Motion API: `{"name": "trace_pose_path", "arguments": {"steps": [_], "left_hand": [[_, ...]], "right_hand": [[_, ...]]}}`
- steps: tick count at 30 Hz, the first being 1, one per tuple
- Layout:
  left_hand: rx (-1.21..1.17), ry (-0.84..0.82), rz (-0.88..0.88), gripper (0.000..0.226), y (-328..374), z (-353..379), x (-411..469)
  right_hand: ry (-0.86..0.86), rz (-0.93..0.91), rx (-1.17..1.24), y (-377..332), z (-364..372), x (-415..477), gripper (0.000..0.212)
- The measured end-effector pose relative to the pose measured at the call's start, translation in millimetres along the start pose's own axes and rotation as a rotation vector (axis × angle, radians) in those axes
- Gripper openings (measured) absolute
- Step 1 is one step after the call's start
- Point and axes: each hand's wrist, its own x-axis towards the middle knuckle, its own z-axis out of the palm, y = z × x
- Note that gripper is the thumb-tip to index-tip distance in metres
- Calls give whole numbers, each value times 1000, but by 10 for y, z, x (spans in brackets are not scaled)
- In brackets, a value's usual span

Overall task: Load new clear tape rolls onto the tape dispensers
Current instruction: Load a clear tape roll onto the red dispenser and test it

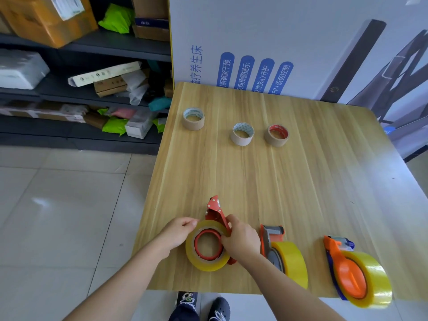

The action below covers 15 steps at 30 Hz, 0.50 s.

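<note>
A red tape dispenser [215,209] lies flat near the front left of the wooden table [266,181], with a yellowish clear tape roll [203,262] sitting around its red hub. My left hand [179,230] pinches the roll's upper left edge. My right hand [240,238] grips the roll's right side and the dispenser frame, fingers curled over the inner rim. Two more dispensers stand to the right, each carrying a clear roll: a grey and orange one [273,244] and an orange and blue one [347,267].
Three empty cardboard tape cores [194,119] [242,134] [276,135] stand at the far part of the table. A printed white board [278,42] rises behind it. Shelves with parcels [69,77] fill the left. My shoes [201,306] show below the front edge.
</note>
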Motion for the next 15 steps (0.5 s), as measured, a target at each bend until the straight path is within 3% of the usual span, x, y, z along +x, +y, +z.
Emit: {"name": "trace_pose_path", "arguments": {"steps": [4,6,10,15], "left_hand": [[-493,-138,-189,38,17,-68,-86],[-624,-198,-201,38,27,-150,-128],[-866,-249,-70,30,171,-280,-242],[-873,-161,137,40,567,-329,-505]], "right_hand": [[21,-37,106,-22,-67,-37,42],[46,-79,171,-50,-138,-38,44],[95,-102,363,-140,-328,-21,39],[182,-138,611,-302,-634,-31,32]]}}
